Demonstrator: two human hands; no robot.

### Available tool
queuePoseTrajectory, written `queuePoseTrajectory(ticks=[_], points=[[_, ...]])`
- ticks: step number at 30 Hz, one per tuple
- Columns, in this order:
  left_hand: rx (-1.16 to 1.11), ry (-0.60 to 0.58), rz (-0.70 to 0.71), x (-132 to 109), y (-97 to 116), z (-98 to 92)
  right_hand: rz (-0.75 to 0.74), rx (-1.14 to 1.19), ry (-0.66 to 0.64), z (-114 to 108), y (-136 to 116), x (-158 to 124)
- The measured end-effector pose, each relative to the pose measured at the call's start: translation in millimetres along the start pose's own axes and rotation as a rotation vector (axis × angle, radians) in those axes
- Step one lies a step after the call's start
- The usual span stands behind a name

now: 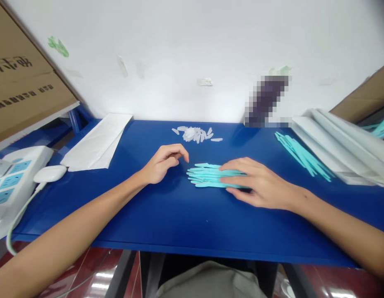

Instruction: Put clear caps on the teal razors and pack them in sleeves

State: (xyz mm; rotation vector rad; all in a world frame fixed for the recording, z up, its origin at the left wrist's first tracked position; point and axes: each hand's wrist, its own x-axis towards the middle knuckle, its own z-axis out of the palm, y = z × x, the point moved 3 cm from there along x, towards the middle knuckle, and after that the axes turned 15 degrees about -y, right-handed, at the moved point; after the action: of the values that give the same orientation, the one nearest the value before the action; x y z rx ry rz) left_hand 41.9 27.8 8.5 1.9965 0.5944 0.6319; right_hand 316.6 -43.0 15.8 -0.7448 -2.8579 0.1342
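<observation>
Slim turquoise sticks shaped like eyebrow razors [206, 176] lie side by side in a loose bunch on the blue table. My right hand [254, 182] rests over their right ends, palm down, with the fingers stretched out and apart. The ends beneath that palm are hidden. Left of the bunch, my left hand [167, 161] hovers without touching it. Its fingers are bent, the index finger stands apart from the thumb, and nothing shows in them. Beyond both hands sits a small heap of translucent white caps [194, 134].
More turquoise sticks [303, 155] lie at the right beside stacked white plastic bags [344, 145]. A white sleeve-like bag [97, 142] lies at the back left. A power strip [27, 174] with a white plug-in charger [50, 174] and a cardboard box [27, 70] occupy the left.
</observation>
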Motion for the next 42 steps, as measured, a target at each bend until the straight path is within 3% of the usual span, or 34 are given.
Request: queuePoseTrajectory(ticks=[5,15,17,22,25,33,37,42], points=[[-0.144,0.085,0.009,3,-6,0.3,-0.079,-0.046,-0.025,4,-16,5],[-0.251,0.027,-0.031,7,-6,5.0,-0.038,-0.088,0.0,2,-10,2],[-0.147,0.004,-0.013,6,-4,3.1,-0.029,-0.089,0.0,2,-9,2],[0.46,-0.12,-0.018,2,4,-1.4,0.012,-0.1,-0.02,5,-6,2],[0.692,-0.147,-0.044,0,6,-3.6,0.054,-0.083,-0.048,7,-4,2],[0.67,-0.001,-0.153,0,4,-9.6,0.099,-0.073,-0.097,10,-1,1],[0.82,0.074,-0.103,-1,6,-10.9,0.122,-0.072,-0.118,11,0,0],[0.939,0.039,-0.035,-3,2,-6.7,0.164,-0.086,-0.151,13,1,0]])
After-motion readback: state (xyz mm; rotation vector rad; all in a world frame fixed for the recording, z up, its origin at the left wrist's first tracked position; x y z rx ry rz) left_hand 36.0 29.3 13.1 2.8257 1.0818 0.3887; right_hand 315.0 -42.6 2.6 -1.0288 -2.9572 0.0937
